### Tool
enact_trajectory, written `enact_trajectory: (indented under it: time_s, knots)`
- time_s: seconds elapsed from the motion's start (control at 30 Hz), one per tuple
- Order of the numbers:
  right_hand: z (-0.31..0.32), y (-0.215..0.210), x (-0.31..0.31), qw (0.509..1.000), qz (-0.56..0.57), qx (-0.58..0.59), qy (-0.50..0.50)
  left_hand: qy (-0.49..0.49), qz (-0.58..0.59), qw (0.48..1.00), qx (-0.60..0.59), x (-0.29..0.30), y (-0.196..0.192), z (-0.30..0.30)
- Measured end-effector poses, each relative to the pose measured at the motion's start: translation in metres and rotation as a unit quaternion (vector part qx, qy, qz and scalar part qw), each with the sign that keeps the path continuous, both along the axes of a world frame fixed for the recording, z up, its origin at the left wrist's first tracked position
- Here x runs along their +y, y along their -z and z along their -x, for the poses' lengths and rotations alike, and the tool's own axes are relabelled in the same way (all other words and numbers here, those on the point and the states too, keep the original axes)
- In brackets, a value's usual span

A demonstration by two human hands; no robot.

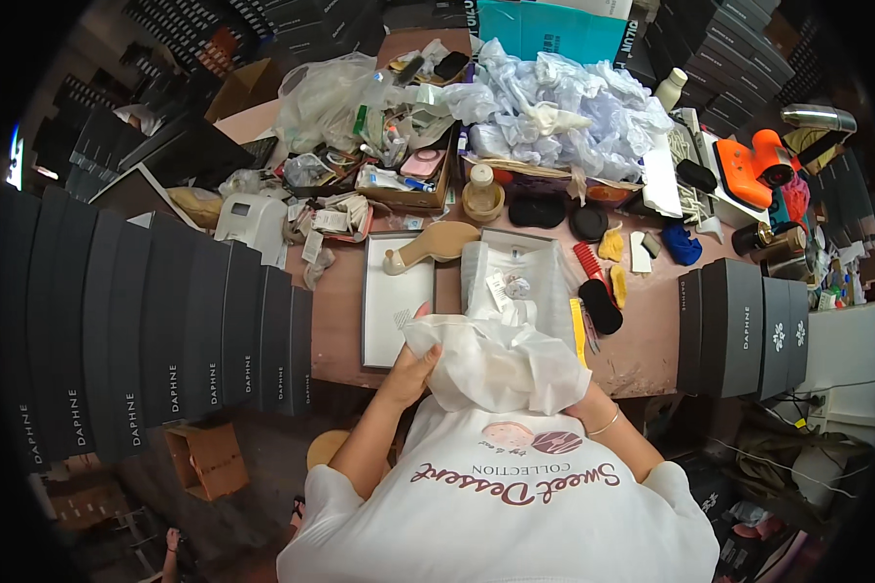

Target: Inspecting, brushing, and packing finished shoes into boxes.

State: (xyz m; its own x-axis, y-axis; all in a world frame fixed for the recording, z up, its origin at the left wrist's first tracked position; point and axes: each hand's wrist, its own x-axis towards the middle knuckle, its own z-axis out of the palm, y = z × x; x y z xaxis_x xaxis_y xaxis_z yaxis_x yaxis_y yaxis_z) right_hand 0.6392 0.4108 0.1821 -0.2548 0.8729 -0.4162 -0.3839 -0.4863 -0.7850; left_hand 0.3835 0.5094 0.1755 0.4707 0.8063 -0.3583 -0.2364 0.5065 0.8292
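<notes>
Crumpled white tissue paper [501, 364] is spread between my two hands in front of my chest. My left hand [416, 367] is closed on its left side, thumb and fingers pinching the edge. At the right side of the paper is my right hand [589, 403], its fingers mostly hidden behind the folds. Whether anything lies inside the paper cannot be seen. Just beyond stands an open shoe box [544, 239] lined with white paper, with small wrapped bits and a tag in it. A beige shoe [442, 243] lies on its side across the far end of the grey box lid [384, 291].
Dark shoe boxes stand in a row at left [180, 321] and at right [731, 325]. A red comb [586, 260], a black oval pad [601, 306] and a yellow strip [577, 328] lie right of the open box. Behind sits a heap of crumpled paper [554, 107].
</notes>
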Motion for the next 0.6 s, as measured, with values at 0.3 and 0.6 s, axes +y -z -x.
enact_trajectory:
  time_s: [0.3,0.6]
  knots:
    - [-0.065,-0.035,-0.002,0.988,0.058,-0.140,0.019,-0.268,-0.013,0.963,0.024,0.065,0.025,0.058]
    - [-0.061,-0.046,-0.001,0.943,-0.006,-0.323,0.080,0.361,-0.371,0.714,0.471,0.094,0.018,0.042]
